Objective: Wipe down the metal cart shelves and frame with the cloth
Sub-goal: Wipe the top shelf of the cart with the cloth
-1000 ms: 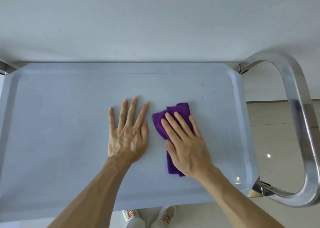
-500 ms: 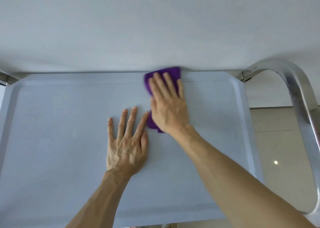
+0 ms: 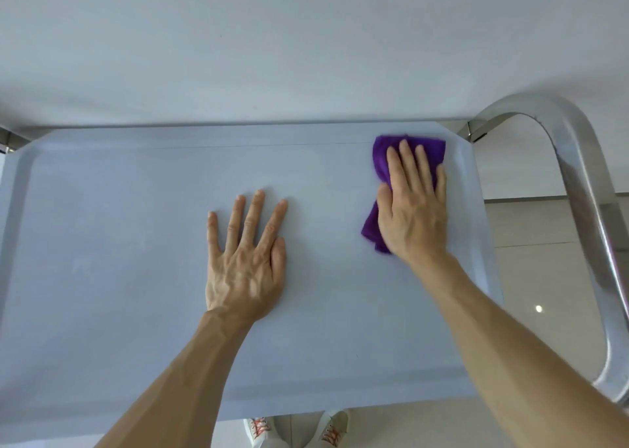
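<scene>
We see the right hand (image 3: pixel 413 206) lying flat on the purple cloth (image 3: pixel 383 161), fingers straight and close together, pressing it onto the top shelf (image 3: pixel 136 243) of the cart. Nothing is curled around the fabric; the palm and fingers simply bear down on it. The fingertips point toward the far rim of the shelf, and the cloth is bunched into a narrow strip whose long axis runs the same way, from near to far, leaning slightly so that its near end sits a little further left than its far end. The far end of the cloth fans out just short of the far right corner of the shelf, beside the raised right rim.

The left hand (image 3: pixel 246 260) rests flat on the bare shelf surface near the middle, fingers spread and straight, pointing away from us, well apart from the cloth.

Half a second ago we had the cloth at the far edge near the middle of the shelf, just beyond the left fingertips; it now lies toward the right corner, with the right hand carried over with it. The left hand has kept its place.

The curved metal handle (image 3: pixel 578 175) of the frame loops beyond the right rim. White shoes with orange laces (image 3: pixel 296 430) show below the near edge, over a tiled floor (image 3: pixel 544 277).
</scene>
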Demonstrator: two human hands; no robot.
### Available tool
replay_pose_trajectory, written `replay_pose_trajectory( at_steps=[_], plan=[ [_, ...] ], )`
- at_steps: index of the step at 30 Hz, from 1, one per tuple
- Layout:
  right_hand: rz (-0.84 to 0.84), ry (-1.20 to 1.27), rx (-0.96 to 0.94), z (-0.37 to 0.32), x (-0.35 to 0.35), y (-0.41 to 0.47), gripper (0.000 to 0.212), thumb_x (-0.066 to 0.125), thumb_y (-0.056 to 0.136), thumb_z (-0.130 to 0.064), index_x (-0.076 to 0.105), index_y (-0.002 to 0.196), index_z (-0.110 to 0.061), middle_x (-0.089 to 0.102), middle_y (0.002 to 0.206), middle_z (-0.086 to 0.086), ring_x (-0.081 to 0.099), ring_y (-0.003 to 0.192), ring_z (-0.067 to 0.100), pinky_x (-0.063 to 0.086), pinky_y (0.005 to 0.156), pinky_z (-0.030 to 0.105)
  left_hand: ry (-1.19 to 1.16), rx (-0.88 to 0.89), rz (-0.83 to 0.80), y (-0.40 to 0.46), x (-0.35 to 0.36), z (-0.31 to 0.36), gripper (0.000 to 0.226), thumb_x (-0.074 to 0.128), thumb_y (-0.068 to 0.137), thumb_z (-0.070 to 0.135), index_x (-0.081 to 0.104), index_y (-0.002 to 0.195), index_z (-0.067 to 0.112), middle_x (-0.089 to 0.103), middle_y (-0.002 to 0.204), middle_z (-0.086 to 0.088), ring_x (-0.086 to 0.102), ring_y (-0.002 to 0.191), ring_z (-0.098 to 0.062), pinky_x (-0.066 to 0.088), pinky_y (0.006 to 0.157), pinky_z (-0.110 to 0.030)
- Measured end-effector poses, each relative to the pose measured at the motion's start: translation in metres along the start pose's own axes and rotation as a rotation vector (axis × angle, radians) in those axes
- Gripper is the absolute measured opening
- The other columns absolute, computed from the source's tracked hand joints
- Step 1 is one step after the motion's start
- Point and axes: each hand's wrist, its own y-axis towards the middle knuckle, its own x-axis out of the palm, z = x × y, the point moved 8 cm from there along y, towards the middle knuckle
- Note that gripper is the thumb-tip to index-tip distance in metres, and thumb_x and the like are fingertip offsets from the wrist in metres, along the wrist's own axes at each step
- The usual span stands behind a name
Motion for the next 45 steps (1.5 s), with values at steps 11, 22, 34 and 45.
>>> replay_pose_trajectory(
  at_steps=[11, 22, 34, 45],
  plan=[
    [-0.146, -0.001, -0.214, 0.021, -0.012, -0.155, 0.055, 0.037, 0.100, -0.030, 0.037, 0.152, -0.013, 0.029, 0.163, 0.002, 0.021, 0.152, 0.022, 0.025, 0.119, 0.056, -0.008, -0.002, 0.018, 0.000, 0.001, 0.001, 0.055, 0.016, 0.102, 0.040, 0.009, 0.157, 0.039, 0.014, 0.165, 0.003, 0.006, 0.154, -0.020, 0.002, 0.122, -0.054],
    [-0.132, -0.002, -0.182, 0.022, -0.015, -0.153, 0.055, 0.041, 0.099, -0.029, 0.037, 0.153, -0.017, 0.029, 0.163, 0.000, 0.020, 0.153, 0.019, 0.023, 0.121, 0.052, -0.132, -0.034, 0.087, -0.001, -0.024, 0.025, 0.052, 0.036, 0.097, 0.024, 0.042, 0.148, 0.016, 0.038, 0.155, -0.014, 0.027, 0.147, -0.037, 0.015, 0.117, -0.064],
    [-0.083, 0.052, -0.114, 0.028, -0.018, -0.150, 0.053, 0.041, 0.101, -0.026, 0.038, 0.152, -0.017, 0.029, 0.163, -0.001, 0.019, 0.153, 0.017, 0.023, 0.121, 0.051, -0.045, 0.038, -0.014, -0.022, 0.011, 0.124, 0.056, 0.024, 0.101, 0.045, 0.017, 0.156, 0.040, 0.017, 0.165, -0.006, 0.007, 0.153, -0.031, 0.008, 0.119, -0.062],
    [-0.035, -0.113, 0.194, 0.098, -0.028, -0.151, 0.057, 0.037, 0.101, -0.031, 0.033, 0.154, -0.013, 0.029, 0.162, 0.010, 0.023, 0.151, 0.028, 0.026, 0.120, 0.052, -0.054, 0.029, -0.045, -0.019, 0.011, 0.125, 0.058, 0.022, 0.101, 0.045, 0.008, 0.157, 0.041, 0.011, 0.166, -0.006, 0.001, 0.153, -0.031, 0.005, 0.120, -0.063]
  ],
)
